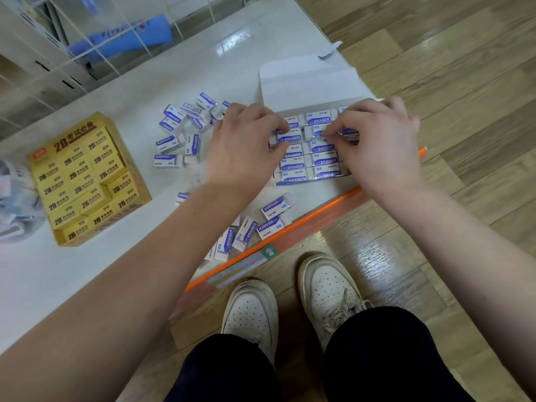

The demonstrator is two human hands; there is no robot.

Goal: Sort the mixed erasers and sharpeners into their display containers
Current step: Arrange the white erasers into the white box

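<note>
— Ignoring the full yellow cardboard 2B box (87, 181); sorting the loose blue-sleeved white rubber erasers (167, 142)?

— Pinching one with left hand (243, 149), fingers curled, seating it in the open white card display box (307, 82); pinching its neighbour with right hand (380, 140). Likely needing squaring, then fetching another.

bare forearms (162, 256), black trousers (385, 358), scuffed white perforated sneakers (330, 288).
</note>
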